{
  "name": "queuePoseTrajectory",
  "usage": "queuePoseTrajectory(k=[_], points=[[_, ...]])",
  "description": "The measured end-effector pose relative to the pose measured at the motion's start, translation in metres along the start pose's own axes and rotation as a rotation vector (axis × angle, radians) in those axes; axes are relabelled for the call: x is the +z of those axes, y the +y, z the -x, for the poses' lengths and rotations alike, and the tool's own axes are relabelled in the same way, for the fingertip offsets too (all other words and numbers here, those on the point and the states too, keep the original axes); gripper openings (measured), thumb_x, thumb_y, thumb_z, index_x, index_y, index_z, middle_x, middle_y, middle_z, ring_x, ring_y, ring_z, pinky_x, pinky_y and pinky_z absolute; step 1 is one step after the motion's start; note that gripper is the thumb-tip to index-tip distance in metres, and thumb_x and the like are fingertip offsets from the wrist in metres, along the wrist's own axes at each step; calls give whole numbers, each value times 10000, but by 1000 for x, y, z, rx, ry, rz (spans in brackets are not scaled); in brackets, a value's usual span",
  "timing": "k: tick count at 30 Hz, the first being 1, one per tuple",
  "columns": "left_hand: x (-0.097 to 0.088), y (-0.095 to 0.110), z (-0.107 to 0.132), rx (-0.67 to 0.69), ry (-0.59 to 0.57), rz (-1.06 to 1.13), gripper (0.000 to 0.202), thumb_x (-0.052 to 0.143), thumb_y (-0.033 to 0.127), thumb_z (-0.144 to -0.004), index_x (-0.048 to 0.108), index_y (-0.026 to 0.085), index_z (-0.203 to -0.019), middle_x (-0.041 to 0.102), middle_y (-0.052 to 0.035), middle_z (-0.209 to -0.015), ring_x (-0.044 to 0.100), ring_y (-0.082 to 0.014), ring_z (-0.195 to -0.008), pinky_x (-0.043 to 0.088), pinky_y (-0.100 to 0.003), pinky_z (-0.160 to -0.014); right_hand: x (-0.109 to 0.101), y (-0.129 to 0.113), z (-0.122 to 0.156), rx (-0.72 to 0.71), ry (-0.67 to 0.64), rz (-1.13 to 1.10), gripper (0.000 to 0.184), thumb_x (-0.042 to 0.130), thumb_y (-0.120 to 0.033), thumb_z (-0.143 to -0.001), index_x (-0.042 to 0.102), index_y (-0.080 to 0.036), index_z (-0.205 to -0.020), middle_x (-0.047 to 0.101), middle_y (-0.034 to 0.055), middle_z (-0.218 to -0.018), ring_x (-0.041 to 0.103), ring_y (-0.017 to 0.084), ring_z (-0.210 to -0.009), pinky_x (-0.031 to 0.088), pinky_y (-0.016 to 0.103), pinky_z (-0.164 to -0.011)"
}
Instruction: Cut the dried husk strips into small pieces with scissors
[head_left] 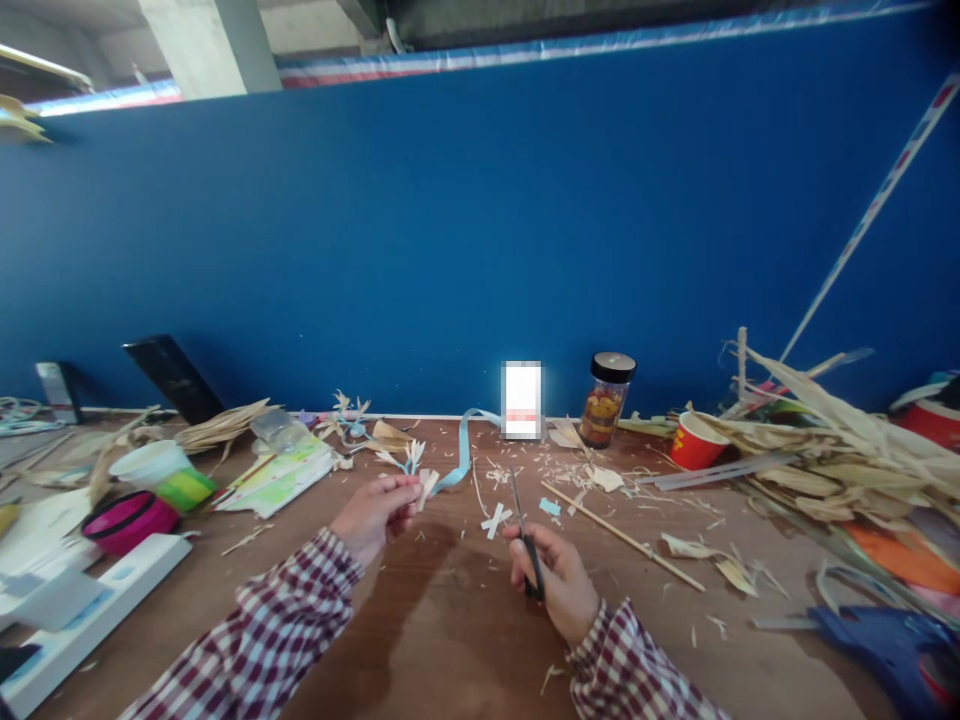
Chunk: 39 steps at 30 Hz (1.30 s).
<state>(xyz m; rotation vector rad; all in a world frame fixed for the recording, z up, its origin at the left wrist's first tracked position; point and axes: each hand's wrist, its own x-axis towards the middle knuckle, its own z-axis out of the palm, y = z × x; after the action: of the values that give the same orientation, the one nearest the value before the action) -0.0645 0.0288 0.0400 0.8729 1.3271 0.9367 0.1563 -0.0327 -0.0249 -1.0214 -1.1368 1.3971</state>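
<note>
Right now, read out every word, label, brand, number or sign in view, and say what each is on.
No text can be read.
Red cup: yellow marks, too small and blurred.
Green-printed paper: blurred print, no words to make out.
White block: pixelated, with a reddish band, unreadable.

Dark-handled scissors, tips pointing away, are held left and short of a lidded jar; a pale strip is pinched farther left.

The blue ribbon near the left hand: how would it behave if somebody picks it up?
The ribbon is probably floppy, as it bends in loose curves. It looks thin and narrow, so it should feel light and could shift with a small push.
</note>
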Motion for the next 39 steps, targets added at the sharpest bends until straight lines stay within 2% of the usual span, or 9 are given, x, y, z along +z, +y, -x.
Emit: queuePoseTrajectory(k=[6, 12, 18, 20, 24, 28, 31, 35, 39], points=[[29, -21, -4, 129, -4, -141, 188, 644, 276, -591, 563, 158, -712, 535, 52, -477, 458, -69, -429, 366, -180, -429, 1, -5, 1, 2, 19, 10, 346, 572, -439, -728, 558, -137, -895, 520, -40, -486, 448, 80, -440, 307, 183, -421], [5, -35, -30, 249, 78, -452, 195, 616, 294, -581, 606, 156, -720, 566, 28, -483, 500, -113, -435, 391, -224, -452, -1, -2, 0, -14, -27, 23, 311, 543, -404, -767, 545, -138, -930, 522, -37, -509, 455, 84, -466, 330, 196, -456], [-16, -25, -35, 423, 206, -609, 245, 600, 332, -608, 673, 143, -746, 647, -37, -640, 564, -167, -608, 427, -273, -606, -2, -1, 2, -11, -43, 29, 288, 533, -378, -783, 537, -141, -948, 522, -35, -528, 469, 94, -494, 349, 211, -479], [-10, -22, -29, 409, 173, -526, 273, 582, 323, -636, 669, 138, -817, 660, -50, -702, 562, -160, -625, 438, -278, -627, 0, -3, 2, -6, -31, 24, 294, 557, -374, -764, 536, -148, -950, 528, -34, -546, 480, 99, -507, 358, 215, -485], [20, -24, -9, 259, -24, -273, 283, 607, 304, -629, 653, 146, -859, 654, -58, -777, 569, -146, -621, 463, -271, -610, 3, -6, 1, -23, 43, 25, 377, 661, -323, -674, 523, -173, -991, 577, -6, -685, 534, 127, -608, 411, 237, -550], [48, -32, 6, 305, -235, -302, 353, 622, 204, -594, 627, 173, -946, 591, 4, -617, 534, -121, -522, 436, -230, -536, 2, -6, -1, -49, 90, -19, 475, 705, -272, -624, 488, -190, -1039, 604, 39, -860, 564, 163, -764, 451, 266, -651], [59, -38, 8, 294, -341, -320, 403, 611, 152, -585, 607, 156, -989, 588, -1, -628, 536, -124, -543, 426, -222, -537, 3, -4, -1, -43, 109, 12, 454, 700, -250, -630, 495, -187, -1030, 604, 24, -817, 564, 154, -733, 453, 254, -632], [64, -42, 5, 274, -373, -229, 378, 608, 135, -600, 600, 145, -977, 572, 8, -633, 529, -107, -559, 430, -221, -563, 5, -2, -2, -44, 108, 98, 348, 658, -214, -664, 526, -172, -983, 568, -21, -664, 526, 114, -591, 422, 223, -551], [73, -48, 7, 118, -314, 12, 368, 666, 206, -593, 585, 142, -946, 560, 20, -610, 530, -93, -533, 448, -227, -556, 4, 1, -2, -46, 111, 87, 336, 658, -204, -652, 539, -169, -964, 564, -24, -657, 515, 106, -571, 409, 213, -526]])
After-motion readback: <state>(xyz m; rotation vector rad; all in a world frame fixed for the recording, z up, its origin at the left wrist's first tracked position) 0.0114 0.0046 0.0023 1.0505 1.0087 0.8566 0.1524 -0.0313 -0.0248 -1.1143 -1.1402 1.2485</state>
